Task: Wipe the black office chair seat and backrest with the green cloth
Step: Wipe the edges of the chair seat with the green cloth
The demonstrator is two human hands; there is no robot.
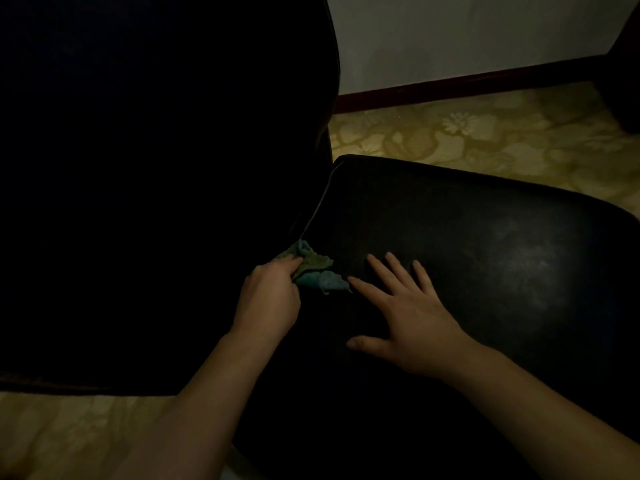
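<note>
Floor [485,140]: yellowish covering with a pale pattern of flowers and leaves, in view at the upper right and again at the lower left.
Wall [467,36]: plain and pale, dimly lit, across the top right.
Skirting board [450,86]: dark reddish-brown strip where wall meets floor, slanting up toward the right.
Dark shape [627,64]: at the far right edge, standing on the floor against the wall; too dim to identify.

- Dim indoor room, likely a home.
- Yellow floral floor [485,140] lies around the black office chair [485,254].
- Behind the chair: pale wall [450,36], dark red skirting board [450,86].
</note>
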